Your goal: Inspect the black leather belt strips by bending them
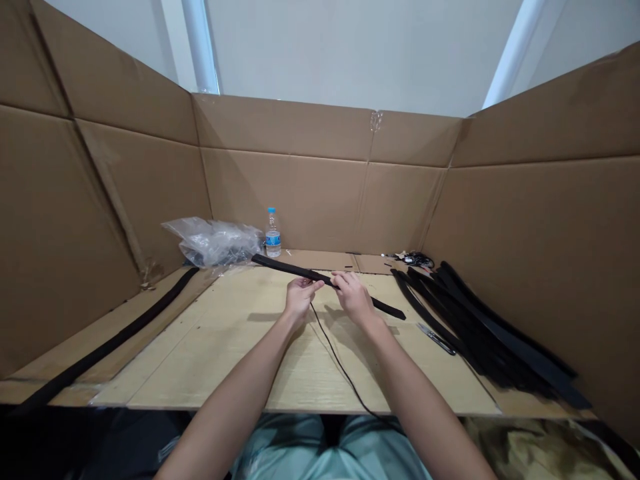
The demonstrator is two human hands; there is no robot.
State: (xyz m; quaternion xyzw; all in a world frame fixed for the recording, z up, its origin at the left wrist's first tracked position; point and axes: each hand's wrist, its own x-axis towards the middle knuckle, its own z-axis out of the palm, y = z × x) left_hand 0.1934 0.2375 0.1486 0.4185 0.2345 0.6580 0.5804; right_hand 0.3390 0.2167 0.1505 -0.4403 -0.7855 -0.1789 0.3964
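Above the middle of the table, a long, flat black strip [285,268] slants from upper left down to lower right. My left hand [300,295] is closed on its middle from below, thumb along the near edge. Close beside it, my right hand [352,293] grips the strip from above with bent fingers. A thin black cord [333,352] hangs from near my left hand and runs over the table's front edge; its upper end is hidden by the fingers. Thread snips [437,339] lie on the table right of my right hand.
A pile of black strips [480,327] lies on the right, a single black strip [115,343] on the left. Behind stand a water bottle [273,240] and a clear plastic bag [215,240], with tangled dark cords [417,260] back right. Cardboard walls [290,180] enclose three sides.
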